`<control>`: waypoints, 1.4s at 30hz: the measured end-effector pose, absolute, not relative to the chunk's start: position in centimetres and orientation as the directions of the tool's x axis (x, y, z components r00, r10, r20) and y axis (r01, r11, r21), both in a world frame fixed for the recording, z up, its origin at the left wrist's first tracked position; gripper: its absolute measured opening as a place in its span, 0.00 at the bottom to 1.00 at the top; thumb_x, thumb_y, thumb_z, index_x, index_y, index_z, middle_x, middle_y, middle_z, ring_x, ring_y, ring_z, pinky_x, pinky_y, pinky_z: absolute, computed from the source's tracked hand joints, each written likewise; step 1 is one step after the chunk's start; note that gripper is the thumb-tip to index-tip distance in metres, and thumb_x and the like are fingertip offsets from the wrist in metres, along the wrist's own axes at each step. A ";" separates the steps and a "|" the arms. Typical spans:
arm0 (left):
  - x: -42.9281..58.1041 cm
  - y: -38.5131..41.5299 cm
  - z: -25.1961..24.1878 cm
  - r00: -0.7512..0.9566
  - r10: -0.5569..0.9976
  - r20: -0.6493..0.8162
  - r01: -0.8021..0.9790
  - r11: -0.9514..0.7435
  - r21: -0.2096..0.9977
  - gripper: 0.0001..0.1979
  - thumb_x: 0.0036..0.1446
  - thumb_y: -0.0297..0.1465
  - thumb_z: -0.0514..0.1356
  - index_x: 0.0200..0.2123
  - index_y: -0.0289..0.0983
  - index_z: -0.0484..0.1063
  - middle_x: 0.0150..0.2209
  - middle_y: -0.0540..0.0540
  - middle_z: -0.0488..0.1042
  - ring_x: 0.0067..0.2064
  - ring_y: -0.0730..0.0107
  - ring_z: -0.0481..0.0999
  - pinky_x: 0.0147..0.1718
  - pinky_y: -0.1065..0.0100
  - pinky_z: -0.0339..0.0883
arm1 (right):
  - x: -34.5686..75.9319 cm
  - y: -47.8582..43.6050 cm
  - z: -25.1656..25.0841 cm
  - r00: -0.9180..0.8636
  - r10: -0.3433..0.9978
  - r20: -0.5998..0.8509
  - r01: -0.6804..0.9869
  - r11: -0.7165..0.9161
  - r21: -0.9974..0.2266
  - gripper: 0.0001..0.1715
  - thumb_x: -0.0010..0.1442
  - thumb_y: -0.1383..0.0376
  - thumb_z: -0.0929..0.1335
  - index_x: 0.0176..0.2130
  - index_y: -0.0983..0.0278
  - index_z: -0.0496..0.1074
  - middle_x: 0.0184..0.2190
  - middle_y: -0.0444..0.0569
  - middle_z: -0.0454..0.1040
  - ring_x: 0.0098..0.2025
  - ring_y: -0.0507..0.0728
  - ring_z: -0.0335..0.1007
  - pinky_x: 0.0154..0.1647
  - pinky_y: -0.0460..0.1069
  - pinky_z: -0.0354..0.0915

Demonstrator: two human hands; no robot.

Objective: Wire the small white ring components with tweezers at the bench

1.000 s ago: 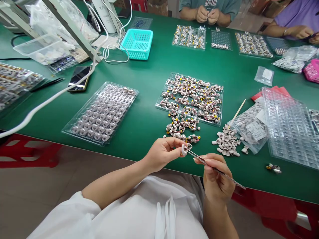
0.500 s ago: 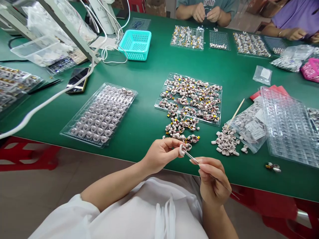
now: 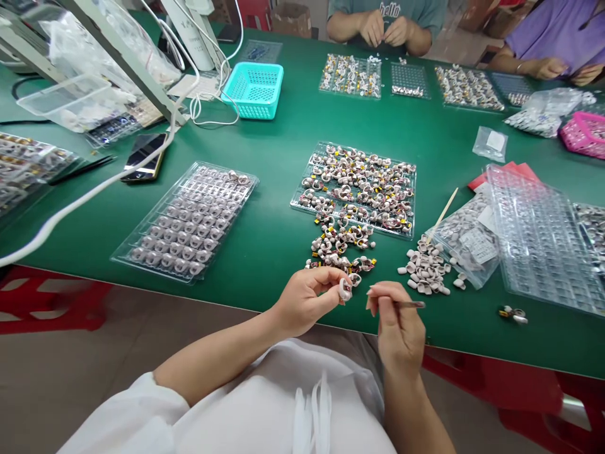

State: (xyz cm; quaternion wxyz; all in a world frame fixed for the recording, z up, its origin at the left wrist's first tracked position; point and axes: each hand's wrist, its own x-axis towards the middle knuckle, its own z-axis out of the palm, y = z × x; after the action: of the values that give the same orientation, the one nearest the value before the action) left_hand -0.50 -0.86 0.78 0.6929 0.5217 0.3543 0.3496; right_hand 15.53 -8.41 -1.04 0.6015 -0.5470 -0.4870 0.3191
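Note:
My left hand [image 3: 302, 301] pinches a small off-white ring-shaped piece [image 3: 345, 289] with dark parts inside it, between thumb and fingertips. To its right, my right hand [image 3: 399, 325] is closed around a thin metal tool [image 3: 411, 304]; one end sticks out to the right and the rest is covered by the fingers. The tool is apart from the piece. Just beyond my left hand lies a loose pile of similar pieces [image 3: 338, 243] with yellow and dark red bits. A clear tray [image 3: 305, 205] full of such pieces lies behind the pile.
Off-white caps [image 3: 425, 268] are heaped at right beside a plastic bag [image 3: 472, 236], a wooden stick [image 3: 444, 214] and a clear tray [image 3: 543, 246]. A filled tray [image 3: 184, 221], phone [image 3: 145, 154] and turquoise basket [image 3: 253, 91] occupy the left. Two people work across the table.
The metal tool's tip has come away from the piece, and the tool has turned within my right hand. My left hand keeps its pinch on the piece.

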 end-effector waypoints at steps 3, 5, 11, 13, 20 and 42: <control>0.0 -1.2 1.0 0.510 0.853 -0.112 -0.187 0.237 0.953 0.06 0.58 0.29 0.63 0.36 0.33 0.78 0.30 0.47 0.78 0.32 0.72 0.76 0.35 0.74 0.71 | 14.8 -7.9 -1.5 0.237 0.953 0.192 0.156 0.157 -0.975 0.10 0.64 0.68 0.67 0.46 0.58 0.72 0.40 0.47 0.69 0.35 0.53 0.68 0.32 0.48 0.65; 0.1 -1.5 0.9 0.500 0.861 -0.090 -0.196 0.213 0.957 0.07 0.58 0.30 0.64 0.37 0.34 0.79 0.32 0.45 0.80 0.35 0.70 0.78 0.37 0.73 0.72 | 14.2 -7.5 -1.7 0.248 0.949 0.194 0.107 0.172 -0.979 0.13 0.61 0.69 0.69 0.46 0.57 0.70 0.39 0.46 0.69 0.37 0.53 0.68 0.34 0.48 0.66; 0.0 -1.7 0.2 0.453 0.889 -0.060 -0.167 0.151 0.974 0.09 0.57 0.30 0.65 0.41 0.36 0.81 0.37 0.44 0.83 0.37 0.68 0.81 0.40 0.73 0.73 | 12.8 -6.8 -1.3 0.327 0.938 0.113 0.011 0.115 -0.993 0.08 0.60 0.69 0.68 0.41 0.59 0.71 0.35 0.44 0.69 0.34 0.52 0.68 0.32 0.46 0.65; -0.1 -1.7 0.2 0.443 0.895 -0.043 -0.138 0.116 0.984 0.10 0.58 0.30 0.65 0.43 0.36 0.82 0.39 0.43 0.84 0.38 0.67 0.81 0.41 0.73 0.73 | 12.6 -6.7 -1.2 0.354 0.929 0.111 -0.011 0.123 -0.992 0.07 0.59 0.69 0.68 0.40 0.60 0.71 0.35 0.44 0.70 0.34 0.52 0.68 0.32 0.46 0.66; -0.4 -1.3 0.9 0.477 0.878 -0.034 -0.082 0.083 0.993 0.11 0.58 0.30 0.65 0.44 0.36 0.82 0.44 0.42 0.83 0.43 0.61 0.83 0.45 0.68 0.76 | 12.7 -6.5 -1.4 0.387 0.910 0.149 -0.056 0.185 -0.981 0.04 0.60 0.69 0.68 0.37 0.60 0.71 0.31 0.42 0.68 0.31 0.51 0.66 0.30 0.47 0.64; -0.4 -1.8 0.5 0.512 0.858 -0.045 -0.053 0.084 0.995 0.11 0.58 0.35 0.65 0.40 0.36 0.84 0.37 0.41 0.84 0.38 0.63 0.82 0.39 0.69 0.76 | 12.6 -6.7 -1.4 0.348 0.929 0.127 -0.064 0.158 -0.985 0.07 0.56 0.72 0.66 0.34 0.61 0.64 0.30 0.41 0.63 0.26 0.48 0.65 0.24 0.44 0.64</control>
State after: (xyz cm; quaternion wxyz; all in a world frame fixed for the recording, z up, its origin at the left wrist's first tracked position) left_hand -0.44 -1.75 0.51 0.6490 0.5788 0.3473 0.3510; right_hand 12.64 -6.75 -1.42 0.6366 -0.5185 -0.4170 0.3899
